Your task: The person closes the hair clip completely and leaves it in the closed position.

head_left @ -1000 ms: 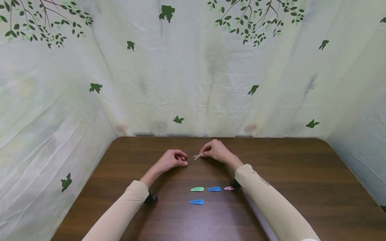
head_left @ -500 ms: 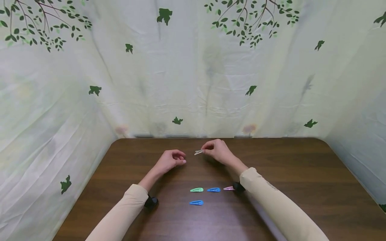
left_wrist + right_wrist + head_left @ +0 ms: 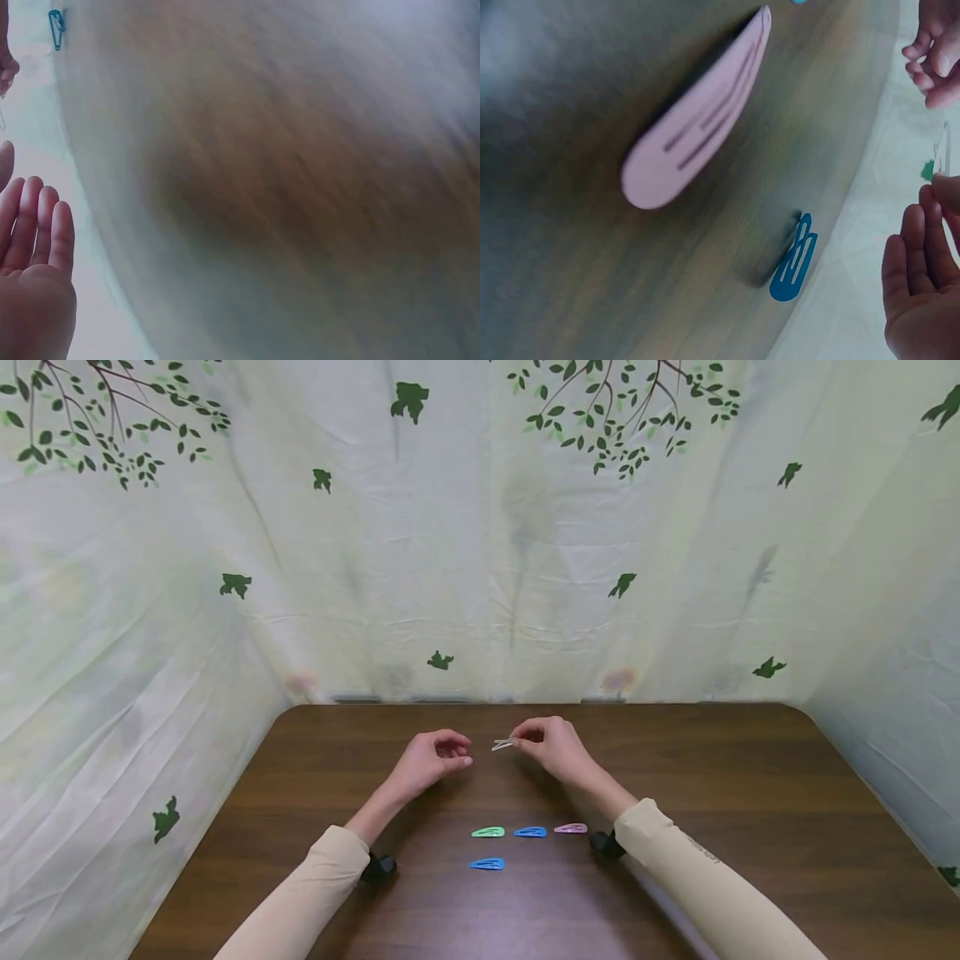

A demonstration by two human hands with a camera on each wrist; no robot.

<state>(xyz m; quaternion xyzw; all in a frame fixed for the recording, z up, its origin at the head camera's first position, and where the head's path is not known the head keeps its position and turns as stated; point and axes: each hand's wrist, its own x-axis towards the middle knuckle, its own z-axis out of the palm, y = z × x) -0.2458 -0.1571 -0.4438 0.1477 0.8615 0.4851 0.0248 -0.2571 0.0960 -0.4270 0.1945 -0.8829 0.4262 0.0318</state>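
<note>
Currently, I see the right hand [image 3: 558,750] pinching a pale, slim snap hair clip [image 3: 507,743] between its fingers, the prongs splayed over the wood-grained worktop [image 3: 720,785]. The left hand [image 3: 429,762] curves near it, fingers relaxed and free. Lower in my head view lie flat teardrop shapes: green clip [image 3: 488,832], blue clip [image 3: 530,832] and pink clip [image 3: 571,828] in a row, second blue clip [image 3: 487,864] closer.

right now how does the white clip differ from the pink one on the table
Place: the white clip is pinched in the right hand, while the pink clip lies on the table.
Pose: the white clip shows two prongs spread in a V; the pink clip lies flat with no such spread showing.
Colour: the white clip is pale, the pink clip pink.
Both look like slim hair clips.
</note>
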